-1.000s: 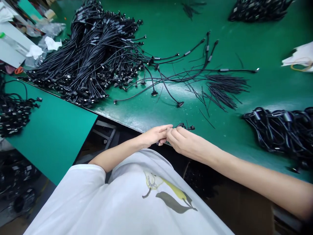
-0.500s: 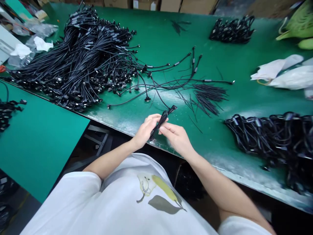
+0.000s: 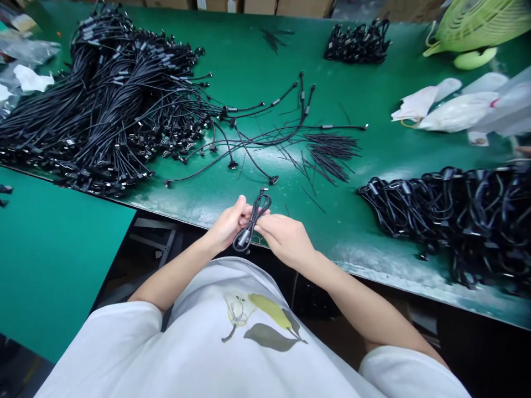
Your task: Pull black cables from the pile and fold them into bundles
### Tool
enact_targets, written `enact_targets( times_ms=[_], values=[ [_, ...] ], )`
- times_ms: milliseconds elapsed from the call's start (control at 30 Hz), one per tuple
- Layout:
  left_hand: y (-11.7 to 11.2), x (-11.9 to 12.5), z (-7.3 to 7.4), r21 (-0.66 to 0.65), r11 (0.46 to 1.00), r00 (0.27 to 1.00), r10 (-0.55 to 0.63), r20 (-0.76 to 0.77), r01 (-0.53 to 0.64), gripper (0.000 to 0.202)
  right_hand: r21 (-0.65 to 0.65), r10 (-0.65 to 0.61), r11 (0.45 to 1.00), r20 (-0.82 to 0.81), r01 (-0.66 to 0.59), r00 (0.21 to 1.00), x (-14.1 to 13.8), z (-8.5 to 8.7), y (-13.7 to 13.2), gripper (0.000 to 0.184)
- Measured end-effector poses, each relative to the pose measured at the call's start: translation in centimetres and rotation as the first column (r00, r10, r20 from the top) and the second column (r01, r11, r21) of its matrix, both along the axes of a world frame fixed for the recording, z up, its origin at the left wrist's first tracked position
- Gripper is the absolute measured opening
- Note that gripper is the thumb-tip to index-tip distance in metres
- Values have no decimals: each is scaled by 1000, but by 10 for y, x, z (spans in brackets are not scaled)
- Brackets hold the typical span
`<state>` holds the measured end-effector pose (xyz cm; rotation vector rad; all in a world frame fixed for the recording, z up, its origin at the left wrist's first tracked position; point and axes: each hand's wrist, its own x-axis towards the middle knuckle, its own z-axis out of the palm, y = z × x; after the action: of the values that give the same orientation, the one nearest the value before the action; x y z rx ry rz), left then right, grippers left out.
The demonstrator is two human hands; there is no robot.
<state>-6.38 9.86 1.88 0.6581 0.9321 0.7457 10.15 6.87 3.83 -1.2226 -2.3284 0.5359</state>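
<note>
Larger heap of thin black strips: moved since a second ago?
No. The heap still lies just below the same straight cable on the table; the whole scene slid left.

Bright light; pale glare on green tabletop (image 3: 240,61), deep shadow beneath; hands (image 3: 228,225) (image 3: 288,236) fairly sharp, coiled cables (image 3: 493,213) far right softer.
</note>
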Motion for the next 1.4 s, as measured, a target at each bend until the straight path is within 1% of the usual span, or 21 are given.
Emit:
enact_targets(
  times_ms=[67, 167, 233, 267, 300, 367, 433, 500, 533, 567, 600, 633, 700, 733, 800, 833, 933, 1033, 1133, 1267, 1400],
  values=[
    [-5, -3, 11, 239, 971, 999, -17, -41, 27, 67, -274, -11, 961, -135, -26, 991, 6, -1, 4, 35],
    [-15, -6, 19, 489, 840, 965, -139, -224, 235, 56, -558, -114, 829, -237, -39, 965, 16, -3, 8, 37],
    [-22, -5, 16, 535, 795, 928, -88, -362, 285, 36, -590, -216, 807, -268, 17, 939, 19, -4, 9, 38],
    [-24, -3, 11, 541, 805, 920, -17, -391, 244, 33, -573, -270, 817, -289, 60, 918, 18, -5, 8, 38],
    [-26, -1, 7, 539, 823, 921, 50, -386, 180, 38, -554, -320, 827, -320, 98, 892, 17, -5, 7, 38],
    [-29, 4, 0, 517, 849, 947, 69, -314, 110, 49, -589, -392, 804, -420, 84, 818, 13, -6, 5, 38],
    [-30, 9, -3, 509, 850, 973, -12, -232, 132, 46, -728, -451, 678, -518, -99, 727, 8, -9, 4, 42],
    [-30, 13, -2, 502, 853, 984, -66, -165, 141, 43, -819, -504, 469, -555, -329, 662, 6, -15, 2, 50],
    [-29, 15, -1, 466, 876, 990, -72, -119, 120, 42, -830, -508, 389, -556, -400, 659, 7, -17, 1, 53],
    [-29, 16, 0, 406, 910, 996, -66, -62, 86, 42, -832, -480, 351, -553, -429, 681, 9, -19, 0, 56],
    [-27, 17, 0, 331, 942, 999, -46, -2, 44, 41, -835, -428, 364, -544, -413, 722, 13, -21, -2, 58],
    [-26, 18, 0, 251, 968, 998, -3, 55, -10, 39, -833, -375, 425, -519, -355, 768, 17, -22, -3, 58],
    [-23, 21, -2, 106, 988, 986, 94, 137, -109, 33, -771, -354, 622, -432, -136, 830, 25, -23, -5, 54],
    [-22, 22, -3, 49, 989, 977, 129, 168, -139, 29, -700, -403, 714, -402, 8, 822, 27, -24, -6, 48],
    [-20, 28, -4, -53, 989, 961, 145, 235, -136, 27, -529, -491, 815, -412, 238, 768, 27, -25, -7, 47],
    [-19, 31, -4, -98, 989, 953, 136, 272, -113, 29, -455, -475, 848, -426, 271, 770, 25, -25, -7, 59],
    [-15, 41, 1, -200, 975, 931, 157, 328, -94, 31, -314, -283, 936, -402, 160, 871, 9, -29, -10, 99],
    [-9, 44, 7, -235, 955, 925, 249, 287, -184, 32, -247, -286, 949, -418, 195, 862, -6, -34, -16, 94],
    [-3, 41, 11, -121, 938, 917, 345, 200, -326, 34, -271, -388, 920, -515, 284, 765, -17, -39, -22, 80],
    [-1, 39, 15, -1, 947, 937, 319, 141, -322, 35, -491, -446, 868, -700, 78, 558, -28, -45, -25, 63],
    [0, 40, 17, -9, 951, 938, 307, 162, -309, 33, -513, -489, 857, -786, 44, 379, -33, -46, -20, 65]
  ],
)
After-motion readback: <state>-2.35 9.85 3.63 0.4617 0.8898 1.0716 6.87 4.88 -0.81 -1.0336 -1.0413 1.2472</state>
